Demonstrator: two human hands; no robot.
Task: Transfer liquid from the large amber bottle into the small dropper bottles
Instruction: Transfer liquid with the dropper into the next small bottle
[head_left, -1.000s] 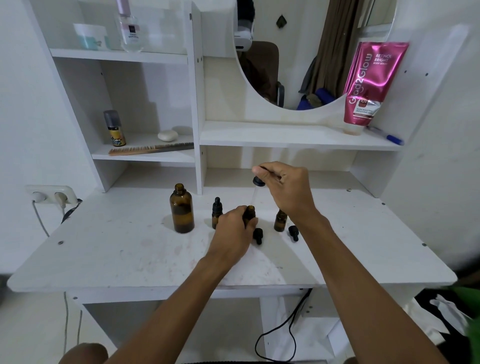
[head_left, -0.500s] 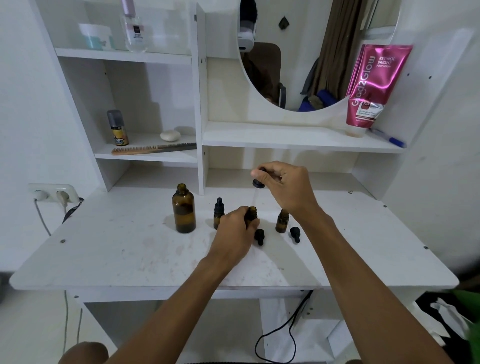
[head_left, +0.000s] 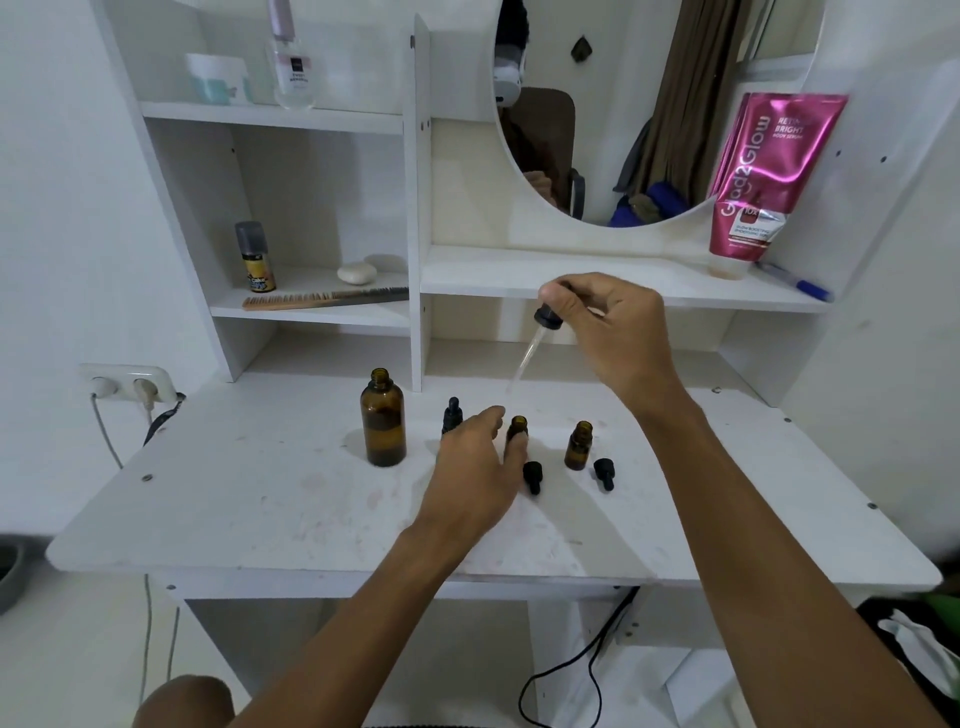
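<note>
Pinching a dropper (head_left: 535, 340) above the table (head_left: 260, 499), the right hand (head_left: 608, 332) worked mid-task while the left hand (head_left: 475, 467), fingers loosening, touched one uncapped small bottle (head_left: 517, 428); another (head_left: 578, 446) stood open, the large amber bottle (head_left: 383, 423) uncapped nearby.

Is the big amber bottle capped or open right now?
Open: the large amber bottle stands upright on the table with a bare neck, no cap.

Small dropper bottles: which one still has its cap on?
The leftmost small bottle, just right of the large amber bottle. It wears a black dropper top; the middle and right ones stand open.
</note>
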